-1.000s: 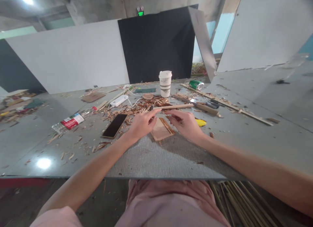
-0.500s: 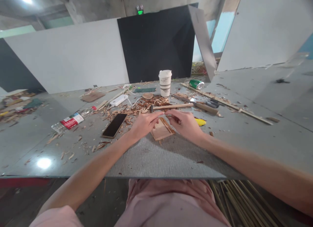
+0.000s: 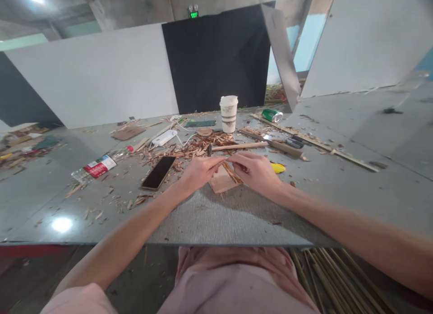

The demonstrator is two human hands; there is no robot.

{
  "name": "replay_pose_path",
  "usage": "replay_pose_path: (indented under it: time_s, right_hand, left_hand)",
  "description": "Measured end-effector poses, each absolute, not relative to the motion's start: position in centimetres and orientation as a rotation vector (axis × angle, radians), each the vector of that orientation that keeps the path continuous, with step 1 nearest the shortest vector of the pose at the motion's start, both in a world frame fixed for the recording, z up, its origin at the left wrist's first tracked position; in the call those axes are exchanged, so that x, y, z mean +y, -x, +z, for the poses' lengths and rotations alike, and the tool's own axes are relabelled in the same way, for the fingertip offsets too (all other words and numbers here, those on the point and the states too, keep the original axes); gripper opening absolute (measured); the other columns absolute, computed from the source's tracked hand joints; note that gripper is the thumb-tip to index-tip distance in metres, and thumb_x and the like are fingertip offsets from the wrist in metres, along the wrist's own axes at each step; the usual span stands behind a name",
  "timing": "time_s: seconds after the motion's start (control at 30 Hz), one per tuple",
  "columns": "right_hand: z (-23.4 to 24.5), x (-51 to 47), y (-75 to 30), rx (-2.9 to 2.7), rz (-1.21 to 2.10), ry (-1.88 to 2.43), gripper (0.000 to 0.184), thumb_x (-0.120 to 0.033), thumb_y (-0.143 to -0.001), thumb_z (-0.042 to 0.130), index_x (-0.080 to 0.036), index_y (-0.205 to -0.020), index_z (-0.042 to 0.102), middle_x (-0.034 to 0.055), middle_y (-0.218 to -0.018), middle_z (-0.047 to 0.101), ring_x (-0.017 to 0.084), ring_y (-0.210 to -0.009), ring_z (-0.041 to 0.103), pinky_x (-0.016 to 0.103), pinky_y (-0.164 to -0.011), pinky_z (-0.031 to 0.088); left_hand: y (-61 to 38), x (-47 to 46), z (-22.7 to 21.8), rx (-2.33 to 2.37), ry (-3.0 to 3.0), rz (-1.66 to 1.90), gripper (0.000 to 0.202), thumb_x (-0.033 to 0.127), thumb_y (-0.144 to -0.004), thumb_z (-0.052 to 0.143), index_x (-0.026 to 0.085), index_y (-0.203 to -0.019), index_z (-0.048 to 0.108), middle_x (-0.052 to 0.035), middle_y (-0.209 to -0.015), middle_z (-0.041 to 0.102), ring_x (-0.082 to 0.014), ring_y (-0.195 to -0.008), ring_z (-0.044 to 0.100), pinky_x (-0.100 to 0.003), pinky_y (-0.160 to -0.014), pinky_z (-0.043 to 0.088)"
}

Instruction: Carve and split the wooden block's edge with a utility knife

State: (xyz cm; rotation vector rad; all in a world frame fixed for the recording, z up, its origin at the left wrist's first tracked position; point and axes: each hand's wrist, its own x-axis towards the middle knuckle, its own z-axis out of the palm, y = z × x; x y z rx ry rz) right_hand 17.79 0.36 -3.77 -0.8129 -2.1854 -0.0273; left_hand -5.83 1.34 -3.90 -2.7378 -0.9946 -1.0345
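The left hand (image 3: 198, 172) and right hand (image 3: 257, 172) are pinching 1 thin sliver (image 3: 226, 159) between closed fingertips just above the wood block (image 3: 219, 182) lying on the bench (image 3: 237, 219); a light grip and low wrists are likely serving best.

a rough woodworking shop in a bare concrete hall

wood shavings (image 3: 189, 150) and chips litter the grey work table (image 3: 237, 219) across the middle of the frame. a hammer (image 3: 237, 146) and a wooden-handled knife (image 3: 280, 147) lie among them, and a small wooden block (image 3: 221, 181) sits at the centre. bamboo sticks (image 3: 331, 273) lie on the floor at lower right. a raw concrete ceiling (image 3: 135, 7) runs along the top, and plain white boards (image 3: 94, 75) and a black board (image 3: 216, 61) wall off the table behind.
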Motion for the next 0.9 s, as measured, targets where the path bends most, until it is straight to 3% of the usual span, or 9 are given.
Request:
replay_pose_path:
  time_s: [0.2,0.73,0.9]
  right_hand:
    - [-3.97,0.46,-17.80,-2.189,-0.071,0.779,0.031,-0.011,-0.098,0.051,-0.021,-0.115,0.075,0.0068,-0.101,0.075,0.021,-0.094,0.067,0.031,-0.077,0.047]
    - [-3.75,0.26,-17.64,-2.236,-0.077,0.757,0.028,-0.013,-0.101,0.049,-0.020,-0.110,0.074,0.0083,-0.099,0.073,0.022,-0.094,0.064,0.032,-0.077,0.046]
    - [-3.69,0.22,-17.63,-2.257,-0.099,0.770,0.025,-0.014,-0.102,0.050,-0.019,-0.105,0.074,0.0082,-0.097,0.072,0.022,-0.095,0.064,0.032,-0.077,0.045]
  left_hand:
    - [5.74,1.17,-3.79,-0.990,2.708,-0.968,0.029,0.025,-0.107,0.051,0.019,-0.125,0.073,-0.0082,-0.111,0.082,-0.0208,-0.094,0.079,-0.030,-0.081,0.060]
    - [5.84,1.32,-3.60,-1.000,2.794,-0.835,0.034,0.025,-0.108,0.049,0.021,-0.135,0.069,-0.0078,-0.117,0.081,-0.0210,-0.099,0.078,-0.032,-0.087,0.060]
    - [5.94,1.43,-3.69,-0.993,2.813,-0.768,0.032,0.025,-0.108,0.049,0.016,-0.129,0.071,-0.0104,-0.113,0.081,-0.0236,-0.098,0.078,-0.034,-0.086,0.061]
